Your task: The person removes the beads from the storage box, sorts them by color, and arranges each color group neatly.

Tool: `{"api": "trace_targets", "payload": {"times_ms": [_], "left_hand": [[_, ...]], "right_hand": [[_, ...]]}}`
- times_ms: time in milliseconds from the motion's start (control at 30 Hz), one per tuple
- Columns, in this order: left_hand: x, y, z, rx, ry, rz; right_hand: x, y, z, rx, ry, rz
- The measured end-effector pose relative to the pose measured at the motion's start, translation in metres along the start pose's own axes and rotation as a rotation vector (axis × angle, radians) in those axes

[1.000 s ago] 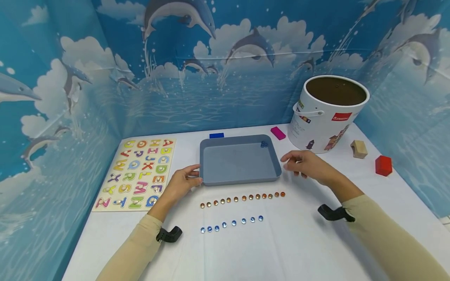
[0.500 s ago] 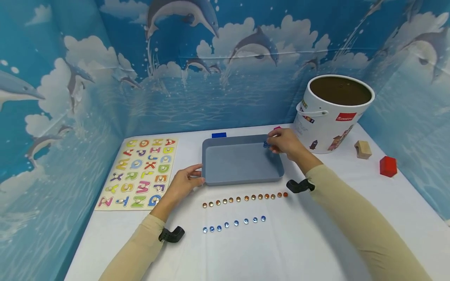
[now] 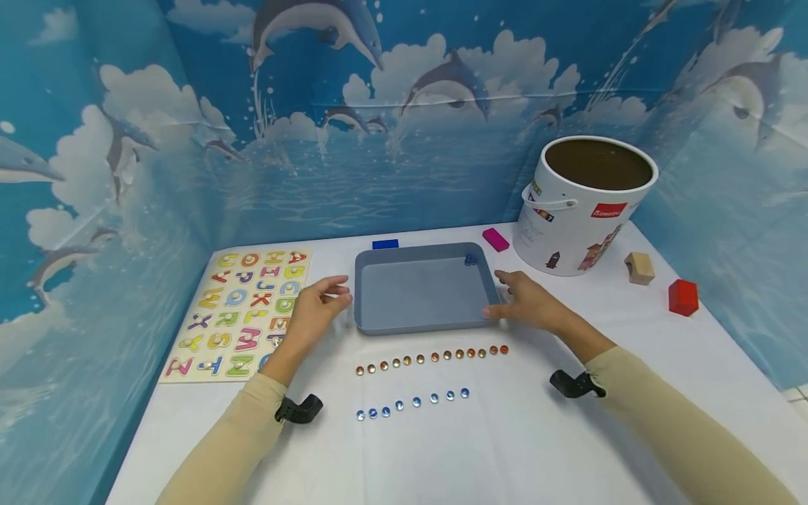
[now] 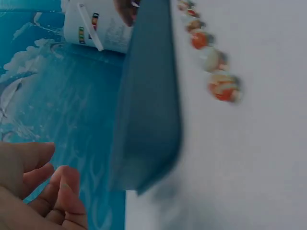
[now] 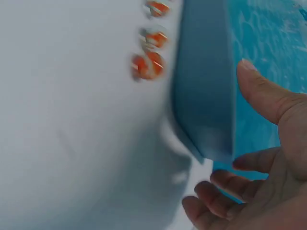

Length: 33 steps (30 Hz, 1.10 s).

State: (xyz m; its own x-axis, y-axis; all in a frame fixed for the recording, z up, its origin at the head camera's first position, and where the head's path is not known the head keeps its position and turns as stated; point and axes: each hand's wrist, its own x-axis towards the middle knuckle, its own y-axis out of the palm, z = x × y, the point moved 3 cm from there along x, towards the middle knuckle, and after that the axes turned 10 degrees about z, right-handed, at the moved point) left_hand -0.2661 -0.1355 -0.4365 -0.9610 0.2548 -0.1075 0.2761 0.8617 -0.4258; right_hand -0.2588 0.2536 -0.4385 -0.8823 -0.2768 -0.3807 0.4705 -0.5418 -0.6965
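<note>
A shallow grey tray (image 3: 423, 294) lies mid-table in the head view, with small dark-blue pieces (image 3: 470, 260) in its far right corner. My left hand (image 3: 318, 308) hovers just off the tray's left side, fingers loosely bent and holding nothing. At the right side, my right hand (image 3: 527, 301) has its thumb over or against the rim and its fingers spread outside; contact is unclear. In the right wrist view, the right hand (image 5: 268, 158) looks relaxed beside the tray wall (image 5: 204, 81). A row of orange-and-white glass marbles (image 3: 435, 357) lies before the tray, and blue marbles (image 3: 416, 402) lie nearer.
A wooden alphabet puzzle board (image 3: 236, 315) lies at left. A white bucket (image 3: 562, 231) stands back right, near a magenta block (image 3: 495, 239), a wooden arch block (image 3: 640, 268) and a red block (image 3: 683, 298). A blue block (image 3: 385, 244) sits behind the tray.
My right hand reached to the blue pieces in the tray's corner, then drew back to its right side. My left hand has come away from the left rim.
</note>
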Motion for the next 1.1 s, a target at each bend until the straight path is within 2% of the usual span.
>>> {"api": "trace_targets", "payload": {"times_ms": [67,100,167,233,333,433,533,633,733,867,967,1100], "left_hand": [[0.009,-0.005,-0.021,-0.017,0.051,-0.052],[0.015,-0.005,-0.032,-0.038,0.068,-0.057],[0.031,0.001,-0.052,-0.097,0.084,-0.017],[0.05,0.014,-0.067,-0.176,0.075,0.055],[0.083,0.045,-0.078,-0.293,0.02,0.152],[0.112,0.082,-0.079,-0.376,-0.041,0.2],[0.132,0.121,-0.076,-0.449,-0.092,0.195],[0.143,0.153,-0.075,-0.462,-0.119,0.119],[0.146,0.171,-0.077,-0.362,-0.131,0.02],[0.149,0.181,-0.082,-0.097,-0.152,-0.062],[0.152,0.185,-0.082,0.072,-0.163,-0.085],[0.155,0.192,-0.081,0.187,-0.154,-0.069]], "right_hand": [[0.001,0.009,0.001,-0.02,0.014,0.007],[0.002,0.012,0.002,-0.027,0.014,0.005],[0.003,0.016,0.003,-0.026,0.019,0.0],[0.004,0.017,0.004,-0.022,0.025,0.002],[0.005,0.017,0.003,-0.025,0.038,0.016],[0.005,0.017,0.002,-0.016,0.046,0.038],[0.002,0.017,-0.001,-0.007,0.063,0.056],[0.0,0.017,-0.005,0.004,0.077,0.067],[-0.001,0.017,-0.006,0.023,0.07,0.063],[-0.002,0.017,-0.001,0.043,0.044,0.058],[-0.003,0.018,0.0,0.044,0.016,0.055],[-0.004,0.02,-0.002,0.048,-0.001,0.05]]}}
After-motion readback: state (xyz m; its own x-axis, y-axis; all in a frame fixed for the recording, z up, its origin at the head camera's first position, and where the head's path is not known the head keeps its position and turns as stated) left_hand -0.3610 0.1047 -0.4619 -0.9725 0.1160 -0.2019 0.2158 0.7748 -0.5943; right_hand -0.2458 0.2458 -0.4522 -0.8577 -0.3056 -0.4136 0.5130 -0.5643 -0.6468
